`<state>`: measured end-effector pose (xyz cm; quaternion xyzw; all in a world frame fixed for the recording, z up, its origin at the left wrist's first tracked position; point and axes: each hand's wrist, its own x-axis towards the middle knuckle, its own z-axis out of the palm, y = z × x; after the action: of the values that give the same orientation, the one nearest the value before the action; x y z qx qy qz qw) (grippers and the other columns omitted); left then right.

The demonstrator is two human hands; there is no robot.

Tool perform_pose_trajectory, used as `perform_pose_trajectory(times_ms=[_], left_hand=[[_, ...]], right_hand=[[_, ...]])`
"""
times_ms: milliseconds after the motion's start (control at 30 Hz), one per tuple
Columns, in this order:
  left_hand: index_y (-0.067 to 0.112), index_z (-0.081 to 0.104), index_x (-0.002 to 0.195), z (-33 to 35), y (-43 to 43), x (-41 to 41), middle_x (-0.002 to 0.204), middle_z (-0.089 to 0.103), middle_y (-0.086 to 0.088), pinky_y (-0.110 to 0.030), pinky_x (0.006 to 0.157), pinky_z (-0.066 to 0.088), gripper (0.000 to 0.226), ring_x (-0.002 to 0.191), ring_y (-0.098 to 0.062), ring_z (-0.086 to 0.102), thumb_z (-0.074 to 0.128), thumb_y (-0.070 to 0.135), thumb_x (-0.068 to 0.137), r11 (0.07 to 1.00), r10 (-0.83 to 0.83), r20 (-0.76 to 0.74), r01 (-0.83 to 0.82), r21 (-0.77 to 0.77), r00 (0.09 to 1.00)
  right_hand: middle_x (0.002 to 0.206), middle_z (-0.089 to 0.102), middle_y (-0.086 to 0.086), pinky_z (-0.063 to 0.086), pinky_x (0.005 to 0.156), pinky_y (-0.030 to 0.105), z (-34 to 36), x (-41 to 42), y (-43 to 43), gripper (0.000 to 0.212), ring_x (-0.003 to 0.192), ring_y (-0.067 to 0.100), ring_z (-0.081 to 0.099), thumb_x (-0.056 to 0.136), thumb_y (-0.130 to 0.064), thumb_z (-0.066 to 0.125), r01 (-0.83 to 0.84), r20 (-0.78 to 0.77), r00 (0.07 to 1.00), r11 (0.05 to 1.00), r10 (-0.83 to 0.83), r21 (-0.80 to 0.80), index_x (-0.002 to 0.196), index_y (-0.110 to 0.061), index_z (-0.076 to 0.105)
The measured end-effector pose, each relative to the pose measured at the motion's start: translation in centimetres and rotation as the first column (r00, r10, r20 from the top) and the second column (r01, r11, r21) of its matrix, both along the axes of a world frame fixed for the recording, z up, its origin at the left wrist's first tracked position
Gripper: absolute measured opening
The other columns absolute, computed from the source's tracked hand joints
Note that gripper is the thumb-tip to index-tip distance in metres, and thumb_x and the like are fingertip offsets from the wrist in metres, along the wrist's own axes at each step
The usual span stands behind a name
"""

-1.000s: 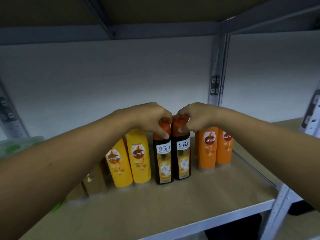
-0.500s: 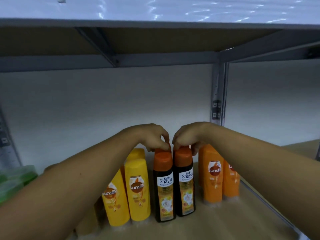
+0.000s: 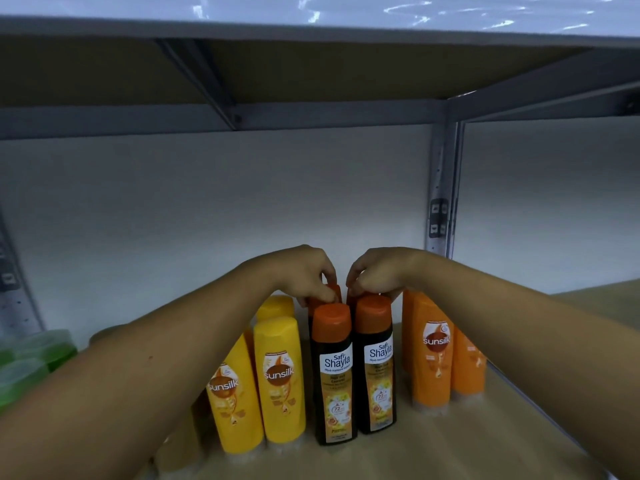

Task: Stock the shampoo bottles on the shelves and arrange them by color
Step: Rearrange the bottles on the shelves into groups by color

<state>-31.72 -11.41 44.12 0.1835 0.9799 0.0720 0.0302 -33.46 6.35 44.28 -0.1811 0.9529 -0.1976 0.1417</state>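
Both hands pinched orange caps of rear dark bottles: left hand [image 3: 306, 275] on one [image 3: 327, 295], right hand [image 3: 375, 273] on its neighbour [image 3: 350, 299]. At six o'clock below stood two glossy front dark bottles [image 3: 334, 379], flanked by yellow bottles [image 3: 280, 382] and orange bottles [image 3: 433, 351], on the wooden shelf [image 3: 450, 445].

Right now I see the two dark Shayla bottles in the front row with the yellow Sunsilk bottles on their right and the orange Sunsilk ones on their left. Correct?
Not quite: the sides are swapped. The head view shows the yellow Sunsilk bottles left of the dark Shayla bottles and the orange Sunsilk bottles on their right. The Shayla pair does stand in the front row.
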Motion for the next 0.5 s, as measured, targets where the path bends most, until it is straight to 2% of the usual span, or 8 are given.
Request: perform_pose_trajectory(times_ms=[133, 267, 333, 500], left_hand=[[0.021, 0.063, 0.131, 0.6, 0.5, 0.8, 0.116, 0.070, 0.001, -0.026, 0.074, 0.058, 0.043, 0.075, -0.011, 0.070, 0.064, 0.043, 0.094, 0.997, -0.014, -0.104, 0.007, -0.074, 0.995], [0.023, 0.061, 0.134, 1.6, 1.2, 2.1, 0.126, 0.066, 0.002, -0.031, 0.090, 0.054, 0.044, 0.103, -0.013, 0.062, 0.059, 0.046, 0.096, 0.986, -0.057, -0.198, 0.024, -0.167, 0.978], [0.025, 0.061, 0.134, 2.2, 1.7, 3.1, 0.124, 0.067, 0.003, -0.034, 0.091, 0.054, 0.043, 0.104, -0.013, 0.062, 0.059, 0.045, 0.096, 0.981, -0.070, -0.219, 0.028, -0.192, 0.973], [0.027, 0.059, 0.135, 3.2, 4.0, 5.2, 0.122, 0.067, 0.005, -0.035, 0.090, 0.055, 0.043, 0.104, -0.014, 0.062, 0.059, 0.046, 0.096, 0.968, -0.136, -0.261, 0.072, -0.240, 0.956]], right_hand=[[0.140, 0.054, 0.005, 0.061, 0.086, 0.040, 0.3, 1.1, 0.6, 0.047, 0.113, 0.030, 0.063, 0.097, -0.027, 0.062, -0.019, -0.057, 0.998, 1.000, 0.020, 0.012, 0.143, -0.023, 0.052], [0.147, 0.051, -0.003, 0.047, 0.101, 0.034, 1.4, 3.3, 2.4, 0.046, 0.129, 0.021, 0.051, 0.100, -0.040, 0.054, -0.107, -0.290, 0.945, 0.981, 0.151, 0.161, 0.143, -0.026, 0.052], [0.143, 0.056, -0.005, 0.043, 0.103, 0.033, 2.0, 4.7, 3.7, 0.040, 0.129, 0.018, 0.051, 0.101, -0.036, 0.052, -0.117, -0.340, 0.924, 0.974, 0.178, 0.192, 0.139, -0.025, 0.057], [0.136, 0.062, -0.005, 0.047, 0.101, 0.031, 3.2, 7.0, 7.2, 0.036, 0.122, 0.015, 0.057, 0.100, -0.027, 0.053, -0.099, -0.367, 0.911, 0.964, 0.187, 0.247, 0.134, -0.021, 0.063]])
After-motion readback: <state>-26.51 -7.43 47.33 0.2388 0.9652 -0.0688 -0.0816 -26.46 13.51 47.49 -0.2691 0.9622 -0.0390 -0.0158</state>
